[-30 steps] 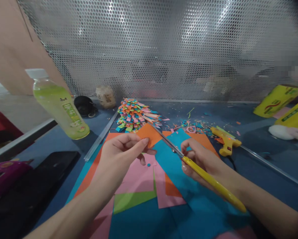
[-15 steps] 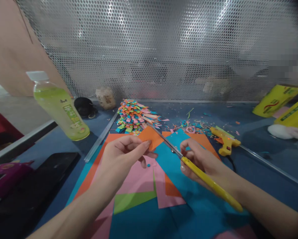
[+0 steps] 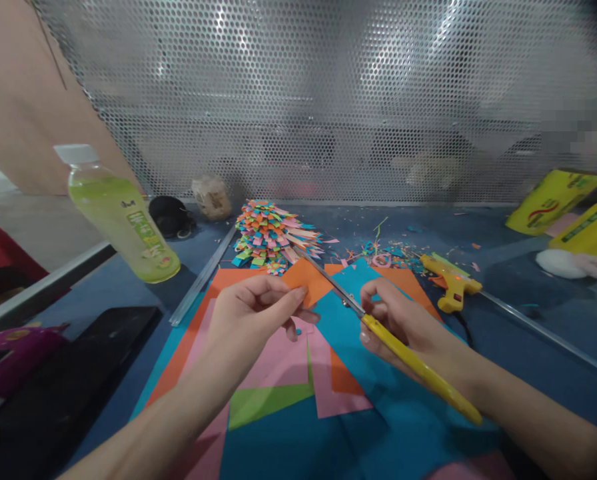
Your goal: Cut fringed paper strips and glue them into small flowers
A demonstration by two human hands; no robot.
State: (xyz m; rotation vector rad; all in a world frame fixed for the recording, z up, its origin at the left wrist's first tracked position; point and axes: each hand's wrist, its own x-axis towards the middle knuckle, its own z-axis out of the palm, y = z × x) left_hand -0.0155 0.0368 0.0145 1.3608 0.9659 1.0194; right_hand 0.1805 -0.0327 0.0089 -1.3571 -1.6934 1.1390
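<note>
My left hand [image 3: 251, 317] pinches a small orange paper piece [image 3: 312, 280] between thumb and forefinger, just above the table. My right hand [image 3: 403, 320] grips yellow-handled scissors [image 3: 408, 357]; their metal blades [image 3: 331, 283] run along the right edge of the orange piece. Under both hands lie overlapping coloured paper sheets [image 3: 288, 400] in blue, pink, green and orange. A mound of short multicoloured paper strips [image 3: 268, 233] sits just beyond the hands.
A green drink bottle [image 3: 121, 217] stands at the left, a yellow glue gun [image 3: 451, 283] at the right. Yellow packets [image 3: 561, 200] lie far right. A black tray [image 3: 73, 373] is at the near left. A perforated metal screen [image 3: 328, 100] closes the back.
My left hand has shifted slightly right and down with the orange piece. The scissors and right hand have barely moved.
</note>
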